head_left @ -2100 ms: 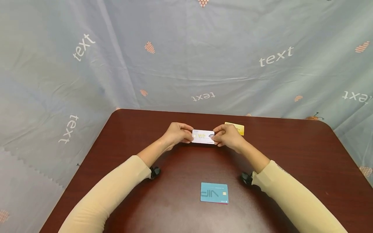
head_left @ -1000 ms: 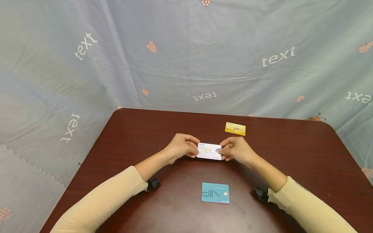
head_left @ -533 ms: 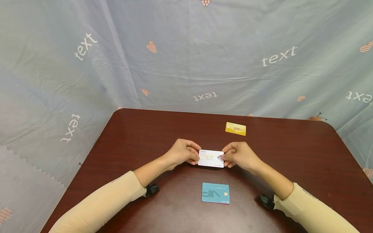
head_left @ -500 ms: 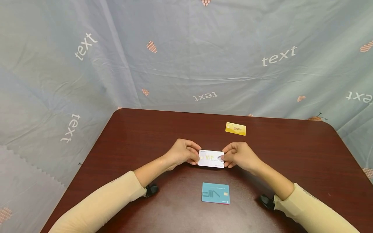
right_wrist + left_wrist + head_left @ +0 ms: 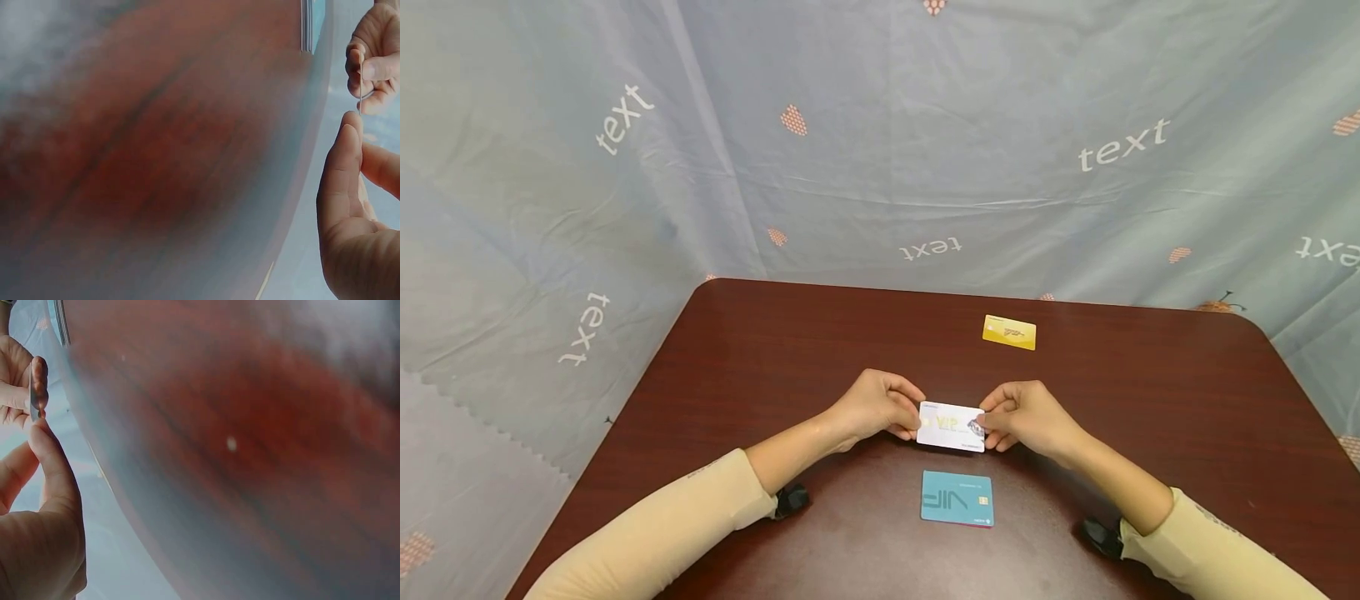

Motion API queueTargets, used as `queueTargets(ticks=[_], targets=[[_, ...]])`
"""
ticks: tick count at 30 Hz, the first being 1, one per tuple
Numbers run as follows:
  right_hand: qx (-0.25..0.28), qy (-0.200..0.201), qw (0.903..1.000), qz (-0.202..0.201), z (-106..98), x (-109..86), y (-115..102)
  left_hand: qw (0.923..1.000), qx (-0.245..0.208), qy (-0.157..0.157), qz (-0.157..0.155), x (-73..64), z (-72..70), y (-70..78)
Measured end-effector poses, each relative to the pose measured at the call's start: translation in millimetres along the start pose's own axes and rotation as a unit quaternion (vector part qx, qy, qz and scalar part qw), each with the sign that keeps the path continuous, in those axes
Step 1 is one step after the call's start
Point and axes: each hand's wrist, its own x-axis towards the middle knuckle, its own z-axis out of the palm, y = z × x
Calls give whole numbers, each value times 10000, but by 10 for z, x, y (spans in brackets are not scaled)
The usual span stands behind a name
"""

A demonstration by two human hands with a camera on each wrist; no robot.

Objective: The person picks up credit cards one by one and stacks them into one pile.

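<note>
A white VIP card (image 5: 949,427) is held face up above the dark table by both hands. My left hand (image 5: 874,407) pinches its left end between thumb and fingers, while my right hand (image 5: 1036,419) pinches the right end. Seen from the left wrist, the card (image 5: 34,394) is nearly edge-on; the right wrist view also shows only its thin edge (image 5: 361,78). Just in front of the held card lies a teal VIP card (image 5: 957,498), on top of a small stack whose layered edges (image 5: 306,26) show in the right wrist view.
A yellow card (image 5: 1010,332) lies farther back on the brown wooden table (image 5: 820,325). Behind the table hangs a grey-blue curtain (image 5: 850,150) with printed words. Dark wrist devices (image 5: 1102,537) sit under the sleeves, close to the tabletop.
Both hands have brought the white card nearer to me and slightly right, from beside the yellow card to just behind the teal stack. The yellow card is now fully uncovered.
</note>
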Motion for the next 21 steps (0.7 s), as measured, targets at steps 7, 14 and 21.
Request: queueTargets(ticks=[7, 14, 21], targets=[[-30, -169, 9999, 3, 0, -79, 36, 9998, 55, -164, -16, -56, 42, -18], [-4, -318, 9995, 49, 26, -153, 60, 9993, 153, -323, -123, -126, 88, -13], [-150, -403, 9990, 97, 43, -219, 78, 9984, 231, -457, -244, -181, 148, -11]])
